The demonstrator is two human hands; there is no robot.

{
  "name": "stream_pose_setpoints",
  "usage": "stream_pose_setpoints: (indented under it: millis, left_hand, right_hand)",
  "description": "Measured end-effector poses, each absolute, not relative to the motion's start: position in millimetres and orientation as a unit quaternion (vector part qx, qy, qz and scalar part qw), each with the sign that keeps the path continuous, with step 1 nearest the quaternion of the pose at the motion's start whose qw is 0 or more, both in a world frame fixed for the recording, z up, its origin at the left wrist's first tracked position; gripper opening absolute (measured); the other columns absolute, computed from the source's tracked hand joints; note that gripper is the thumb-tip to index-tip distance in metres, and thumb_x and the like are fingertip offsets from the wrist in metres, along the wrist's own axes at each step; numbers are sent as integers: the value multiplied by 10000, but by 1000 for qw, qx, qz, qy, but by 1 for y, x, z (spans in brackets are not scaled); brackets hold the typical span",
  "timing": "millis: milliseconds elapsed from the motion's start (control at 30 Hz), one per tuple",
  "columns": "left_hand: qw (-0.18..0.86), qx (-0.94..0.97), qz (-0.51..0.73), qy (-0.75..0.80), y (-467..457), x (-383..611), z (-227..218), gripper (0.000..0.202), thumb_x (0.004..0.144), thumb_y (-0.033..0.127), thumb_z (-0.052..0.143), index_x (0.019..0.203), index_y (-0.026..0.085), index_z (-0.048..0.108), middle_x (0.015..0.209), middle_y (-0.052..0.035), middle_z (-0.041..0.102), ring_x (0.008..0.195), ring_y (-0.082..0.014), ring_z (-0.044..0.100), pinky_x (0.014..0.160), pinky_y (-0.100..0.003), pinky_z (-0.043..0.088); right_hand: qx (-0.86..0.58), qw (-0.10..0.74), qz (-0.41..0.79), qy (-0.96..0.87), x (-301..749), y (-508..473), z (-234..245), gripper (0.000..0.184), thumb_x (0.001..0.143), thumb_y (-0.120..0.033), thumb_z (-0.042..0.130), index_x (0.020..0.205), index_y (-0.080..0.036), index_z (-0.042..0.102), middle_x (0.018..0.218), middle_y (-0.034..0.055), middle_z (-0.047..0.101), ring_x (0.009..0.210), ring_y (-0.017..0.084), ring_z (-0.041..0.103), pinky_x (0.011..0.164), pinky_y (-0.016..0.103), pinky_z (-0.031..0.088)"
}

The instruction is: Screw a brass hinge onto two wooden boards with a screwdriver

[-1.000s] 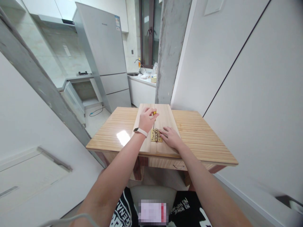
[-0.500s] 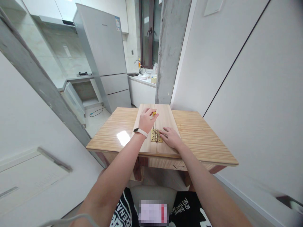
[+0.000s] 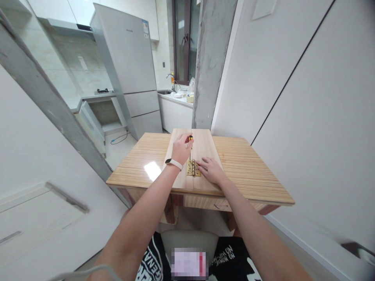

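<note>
Two pale wooden boards [image 3: 205,144] lie side by side on the table, with a seam between them. A brass hinge [image 3: 190,168] lies across the seam near the front edge. My left hand [image 3: 181,149], with a white band on its wrist, is closed around the yellow and black handle of a screwdriver [image 3: 191,138]. The screwdriver stands nearly upright, its thin shaft reaching down to the hinge's far left part; the tip is too small to make out. My right hand [image 3: 211,170] lies flat on the right board, fingertips touching the hinge's right leaf.
The striped wooden table [image 3: 246,168] has a drawer with a dark handle [image 3: 220,206] at its front. Behind it stand a grey concrete pillar [image 3: 212,66] and a silver refrigerator [image 3: 125,58]. White walls rise on both sides. A pixelated patch [image 3: 189,263] covers something at my lap.
My left fingers have shifted and turned slightly around the screwdriver handle, showing more of its black top. My right hand stays in place at the hinge.
</note>
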State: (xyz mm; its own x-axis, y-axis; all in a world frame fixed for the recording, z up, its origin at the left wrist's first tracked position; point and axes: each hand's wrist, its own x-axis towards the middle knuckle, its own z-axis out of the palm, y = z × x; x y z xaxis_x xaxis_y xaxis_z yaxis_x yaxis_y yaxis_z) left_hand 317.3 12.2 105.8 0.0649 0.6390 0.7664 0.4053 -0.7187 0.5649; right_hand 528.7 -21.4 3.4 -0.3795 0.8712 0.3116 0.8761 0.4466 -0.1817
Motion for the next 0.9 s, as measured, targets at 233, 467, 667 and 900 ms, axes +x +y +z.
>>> stream_pose_setpoints:
  millis: [233, 467, 667, 900]
  left_hand:
    - [91, 724, 576, 369, 13, 319, 107, 171, 914, 241, 744, 1081, 219, 712, 1043, -44, 662, 889, -153, 678, 856, -319, 623]
    - [109, 729, 573, 359, 13, 319, 108, 162, 942, 185, 689, 1101, 212, 700, 1059, -50, 651, 884, -144, 687, 856, -310, 628]
    - [120, 736, 567, 350, 12, 318, 107, 230, 964, 160, 643, 1180, 226, 690, 1089, -56, 690, 951, -160, 693, 878, -321, 634]
    - [133, 720, 573, 367, 12, 319, 109, 138, 933, 225, 714, 1070, 213, 707, 1046, -48, 651, 826, -136, 682, 760, -286, 648]
  right_hand:
    - [-524, 185, -11, -831, 528, -21, 3, 438, 1063, -481, 450, 1436, -344, 634, 1440, 104, 585, 1330, 264, 499, 1140, 442, 368]
    - [-521, 185, -8, -833, 529, -20, 3, 436, 1067, -486, 445, 1433, -345, 634, 1436, 102, 590, 1339, 257, 497, 1143, 436, 364]
    - [-522, 185, -16, -832, 530, -20, 2, 434, 1064, -497, 449, 1424, -351, 643, 1434, 108, 589, 1336, 261, 505, 1135, 440, 378]
    - [-523, 188, -12, -831, 529, -21, 2, 437, 1064, -499, 444, 1420, -346, 647, 1437, 105, 588, 1341, 260, 496, 1143, 440, 371]
